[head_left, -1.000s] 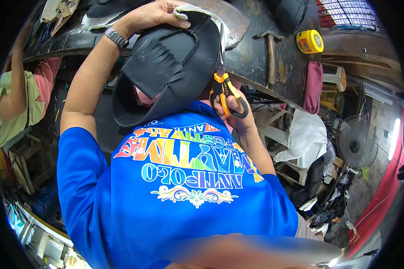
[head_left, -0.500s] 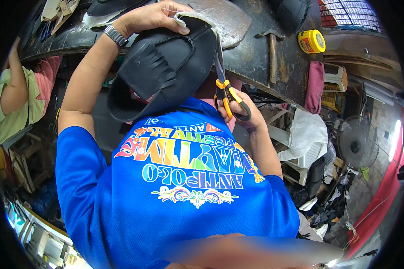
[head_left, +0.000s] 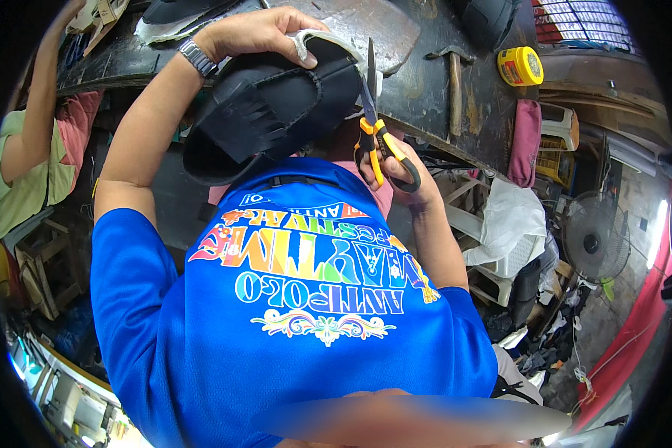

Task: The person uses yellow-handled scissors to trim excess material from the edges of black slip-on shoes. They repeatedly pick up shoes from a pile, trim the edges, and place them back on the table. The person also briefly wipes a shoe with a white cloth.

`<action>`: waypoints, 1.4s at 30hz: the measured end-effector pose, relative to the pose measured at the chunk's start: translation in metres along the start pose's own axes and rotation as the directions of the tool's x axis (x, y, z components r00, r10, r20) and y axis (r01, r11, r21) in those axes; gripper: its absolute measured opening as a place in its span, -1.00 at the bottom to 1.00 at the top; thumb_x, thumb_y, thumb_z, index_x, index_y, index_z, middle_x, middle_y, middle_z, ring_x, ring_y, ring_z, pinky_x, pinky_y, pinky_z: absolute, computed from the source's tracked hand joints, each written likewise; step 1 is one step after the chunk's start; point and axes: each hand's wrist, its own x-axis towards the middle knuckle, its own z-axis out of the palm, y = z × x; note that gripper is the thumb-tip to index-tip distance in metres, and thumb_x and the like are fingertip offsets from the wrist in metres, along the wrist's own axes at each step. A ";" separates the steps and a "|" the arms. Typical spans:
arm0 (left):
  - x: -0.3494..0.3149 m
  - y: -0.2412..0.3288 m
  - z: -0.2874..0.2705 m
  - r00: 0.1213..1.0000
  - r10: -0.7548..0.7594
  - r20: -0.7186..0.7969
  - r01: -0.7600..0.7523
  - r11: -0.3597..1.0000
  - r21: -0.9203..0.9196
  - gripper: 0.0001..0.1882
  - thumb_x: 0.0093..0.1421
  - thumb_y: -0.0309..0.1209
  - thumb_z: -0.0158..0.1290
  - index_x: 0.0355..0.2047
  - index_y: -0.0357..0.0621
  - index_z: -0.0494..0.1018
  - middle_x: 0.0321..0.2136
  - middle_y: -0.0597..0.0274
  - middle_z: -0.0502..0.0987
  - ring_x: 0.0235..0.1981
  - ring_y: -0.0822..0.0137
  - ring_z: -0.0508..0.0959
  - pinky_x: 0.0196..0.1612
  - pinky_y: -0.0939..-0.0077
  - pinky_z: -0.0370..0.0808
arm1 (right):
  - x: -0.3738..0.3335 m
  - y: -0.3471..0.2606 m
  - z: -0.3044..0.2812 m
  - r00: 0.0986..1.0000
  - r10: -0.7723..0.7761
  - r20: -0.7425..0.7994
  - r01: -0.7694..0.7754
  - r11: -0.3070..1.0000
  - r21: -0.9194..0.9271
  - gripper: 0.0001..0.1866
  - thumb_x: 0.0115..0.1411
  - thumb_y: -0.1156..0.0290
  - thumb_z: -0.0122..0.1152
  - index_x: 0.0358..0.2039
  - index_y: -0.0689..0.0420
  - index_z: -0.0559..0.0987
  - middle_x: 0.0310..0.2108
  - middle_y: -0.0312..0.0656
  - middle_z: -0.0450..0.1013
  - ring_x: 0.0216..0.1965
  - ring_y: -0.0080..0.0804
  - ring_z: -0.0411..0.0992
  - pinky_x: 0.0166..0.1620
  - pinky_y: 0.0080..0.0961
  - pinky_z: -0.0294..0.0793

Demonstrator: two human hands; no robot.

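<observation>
A black shoe upper (head_left: 284,104) with fringe-like strips and a braided seam is held up at the bench's near edge. My left hand (head_left: 265,33) is closed on its far edge, with the thumb over the whitish lining (head_left: 336,39) that sticks out there. My right hand (head_left: 403,172) grips scissors (head_left: 369,112) with yellow-orange and black handles. Their blades point away from me and stand apart, just right of the upper's edge by the lining. Whether a blade touches the lining, I cannot tell.
On the dark workbench (head_left: 425,101) lie a smooth slab (head_left: 392,33), a hammer (head_left: 455,93) and a yellow jar (head_left: 520,67). A rolled pink cloth (head_left: 526,142) hangs at its right end. A fan (head_left: 596,231) stands farther right. Another person's arm (head_left: 41,97) is at the left.
The scissor blades have spread apart and come slightly away from the upper's edge. The upper has tilted a little in my left hand. The other person's arm at the left has risen.
</observation>
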 end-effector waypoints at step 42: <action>0.007 0.004 0.004 0.981 -0.133 0.141 0.132 0.991 0.014 -0.76 -0.04 -0.42 0.35 -0.38 -0.28 0.60 -0.55 0.34 0.59 -0.57 0.58 0.48 -0.46 0.67 0.42 | -0.017 -0.030 -0.028 0.969 0.215 -0.119 -0.242 0.919 -0.310 -0.59 -0.05 0.29 0.47 -0.27 0.12 0.44 -0.46 -0.41 0.35 -0.46 -0.69 0.29 -0.39 -0.70 0.30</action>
